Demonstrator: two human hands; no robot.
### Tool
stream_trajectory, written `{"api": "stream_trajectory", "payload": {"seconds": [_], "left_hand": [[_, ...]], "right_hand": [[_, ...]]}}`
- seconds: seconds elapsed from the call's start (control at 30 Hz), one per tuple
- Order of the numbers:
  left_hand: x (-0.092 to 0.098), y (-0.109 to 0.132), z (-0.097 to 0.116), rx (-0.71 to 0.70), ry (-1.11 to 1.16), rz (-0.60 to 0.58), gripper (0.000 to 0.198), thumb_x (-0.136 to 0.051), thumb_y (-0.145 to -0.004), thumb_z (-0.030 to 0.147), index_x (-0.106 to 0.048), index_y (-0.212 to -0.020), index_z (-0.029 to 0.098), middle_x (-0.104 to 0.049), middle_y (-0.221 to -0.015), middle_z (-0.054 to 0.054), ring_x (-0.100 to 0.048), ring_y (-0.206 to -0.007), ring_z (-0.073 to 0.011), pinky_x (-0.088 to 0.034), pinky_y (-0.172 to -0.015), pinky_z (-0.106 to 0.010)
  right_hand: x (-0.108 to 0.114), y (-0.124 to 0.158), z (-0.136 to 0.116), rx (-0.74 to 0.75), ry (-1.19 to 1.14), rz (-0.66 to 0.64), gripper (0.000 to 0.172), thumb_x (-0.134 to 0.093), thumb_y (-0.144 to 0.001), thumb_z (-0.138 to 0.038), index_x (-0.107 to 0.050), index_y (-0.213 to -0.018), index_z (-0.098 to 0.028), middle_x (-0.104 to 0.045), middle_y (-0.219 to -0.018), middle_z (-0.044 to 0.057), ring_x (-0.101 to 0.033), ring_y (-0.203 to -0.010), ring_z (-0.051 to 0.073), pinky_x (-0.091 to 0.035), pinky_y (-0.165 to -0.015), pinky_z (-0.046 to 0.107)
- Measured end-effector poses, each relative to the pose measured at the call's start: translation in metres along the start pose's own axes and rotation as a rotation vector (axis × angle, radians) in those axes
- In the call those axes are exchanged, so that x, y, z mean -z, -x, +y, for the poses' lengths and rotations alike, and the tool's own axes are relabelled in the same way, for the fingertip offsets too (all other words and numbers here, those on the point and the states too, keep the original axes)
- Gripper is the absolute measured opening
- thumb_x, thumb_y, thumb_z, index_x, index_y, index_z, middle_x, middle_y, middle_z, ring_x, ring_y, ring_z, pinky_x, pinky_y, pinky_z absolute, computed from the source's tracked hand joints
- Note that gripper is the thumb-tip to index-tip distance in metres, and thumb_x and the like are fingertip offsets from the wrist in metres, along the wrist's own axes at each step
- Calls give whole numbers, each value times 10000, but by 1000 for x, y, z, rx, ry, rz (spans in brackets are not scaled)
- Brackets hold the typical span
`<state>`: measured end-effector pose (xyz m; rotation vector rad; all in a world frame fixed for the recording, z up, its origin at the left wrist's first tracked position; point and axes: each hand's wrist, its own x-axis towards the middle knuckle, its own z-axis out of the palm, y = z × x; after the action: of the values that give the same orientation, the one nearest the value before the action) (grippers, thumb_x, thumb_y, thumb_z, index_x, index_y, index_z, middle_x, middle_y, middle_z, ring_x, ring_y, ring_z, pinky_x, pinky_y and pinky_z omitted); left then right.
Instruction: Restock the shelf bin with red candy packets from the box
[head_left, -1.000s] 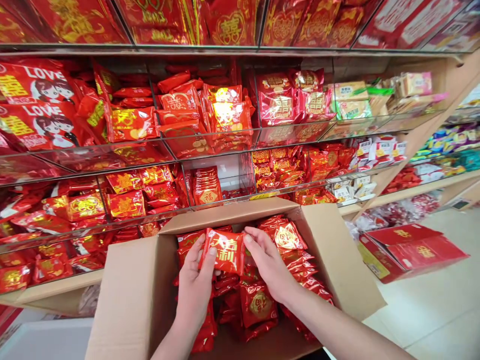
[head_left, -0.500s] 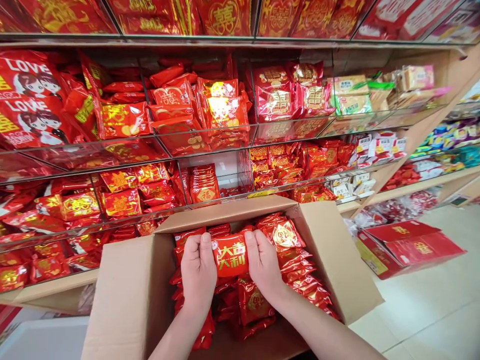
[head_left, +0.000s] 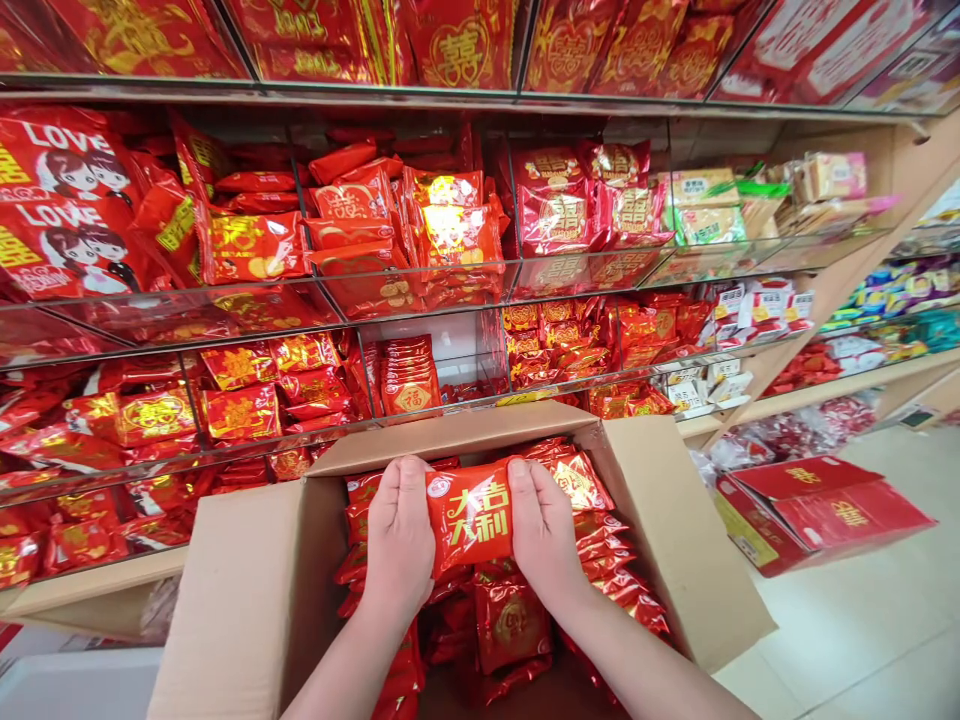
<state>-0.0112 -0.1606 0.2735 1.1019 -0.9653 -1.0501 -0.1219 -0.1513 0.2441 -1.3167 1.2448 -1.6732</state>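
Note:
A red snack packet (head_left: 471, 518) with large gold characters is stretched flat between my two hands, its printed face toward me. My left hand (head_left: 401, 535) pinches its left end, thumb on top. At the other end, my right hand (head_left: 547, 535) grips in the same way. Both hands are above an open cardboard box (head_left: 225, 600). Inside the box lie rows of similar red packets (head_left: 514, 625), stacked along the left and right sides, with a lower, darker gap between them. My hands hide part of the contents.
Behind the box rise shelves with clear dividers (head_left: 420, 285) full of red and gold packets. One compartment (head_left: 465, 345) holds a short row of red packets beside bare white backing. A red carton (head_left: 825, 510) lies on the tiled floor at right. A pale bin (head_left: 82, 685) stands lower left.
The packet has come up slightly and tilted so its face shows more fully. Both hands still hold its ends, and the right hand has shifted a little to the right.

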Motion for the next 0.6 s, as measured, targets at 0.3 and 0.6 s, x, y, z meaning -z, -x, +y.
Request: {"api": "stream_trajectory", "payload": {"seconds": [0.3,0.6], "left_hand": [[12,-14,-2,-271,-220,10,310,-425,-803,488,-446,-654,216,-436,-590,50,-401,-525,-95,-382,-559,-213],[65,-69,38,-495,-840,-10,234,-437,-801,432,-529,-766,220,-551,-622,28,-507,-568,-130,-378,-557,-238]], "right_hand": [[2,-11,-3,-88,-325,-261,189,-453,-833,-395,-478,-774,-217,-486,-647,-38,-471,-575,109,-410,-549,217],[3,-95,-30,118,141,-425,191,-530,-760,-292,-496,-897,-162,-625,-870,48,-593,-781,153,-472,-684,284]]}}
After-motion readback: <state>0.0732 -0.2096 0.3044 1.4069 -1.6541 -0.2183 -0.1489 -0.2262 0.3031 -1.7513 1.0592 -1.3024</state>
